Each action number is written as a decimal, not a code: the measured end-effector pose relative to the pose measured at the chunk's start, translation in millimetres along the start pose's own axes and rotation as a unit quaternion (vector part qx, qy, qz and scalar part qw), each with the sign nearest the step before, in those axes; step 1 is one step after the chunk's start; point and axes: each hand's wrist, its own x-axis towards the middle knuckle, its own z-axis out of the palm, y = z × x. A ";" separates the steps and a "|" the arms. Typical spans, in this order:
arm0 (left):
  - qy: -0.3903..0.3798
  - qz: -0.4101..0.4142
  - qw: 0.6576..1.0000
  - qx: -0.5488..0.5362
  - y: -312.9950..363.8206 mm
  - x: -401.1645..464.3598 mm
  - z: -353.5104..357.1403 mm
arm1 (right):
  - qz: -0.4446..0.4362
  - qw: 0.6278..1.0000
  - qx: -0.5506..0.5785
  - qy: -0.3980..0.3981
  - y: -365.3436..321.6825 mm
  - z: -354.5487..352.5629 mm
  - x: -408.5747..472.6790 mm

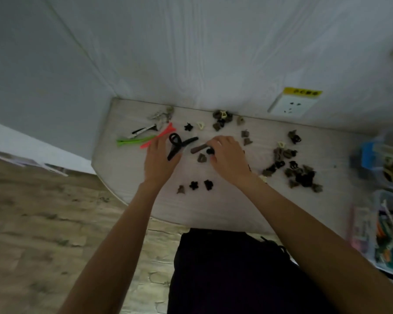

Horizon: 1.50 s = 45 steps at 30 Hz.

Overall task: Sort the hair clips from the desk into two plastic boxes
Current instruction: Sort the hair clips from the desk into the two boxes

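Hair clips lie scattered on the pale desk. My left hand grips a large black claw clip between thumb and fingers. My right hand curls over a small black claw clip, pinching it between thumb and fingertips; the end of a brown bar clip touches those fingertips. Green, red and black-white long clips lie at the left. Piles of small brown and black claw clips lie on the right. Two clear plastic boxes stand at the right edge: one with small claws, one with long coloured clips.
A wall socket sits on the wall behind the desk. Three small claw clips lie near the rounded front edge. A metal clip bunch lies at the back left. Wood floor shows to the left, dark trousers below.
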 end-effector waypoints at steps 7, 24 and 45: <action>-0.001 -0.023 0.999 -0.046 9.1 14.3 -2.9 | -0.110 0.990 -0.057 -0.070 -4.3 7.9 32.0; 0.011 0.010 0.995 0.097 -39.1 39.9 -25.7 | -0.188 0.968 -0.037 -0.160 -16.4 2.1 83.7; 0.080 -0.121 0.989 -0.012 -47.7 4.0 -65.0 | -0.225 0.968 0.031 -0.103 -55.7 -13.6 74.5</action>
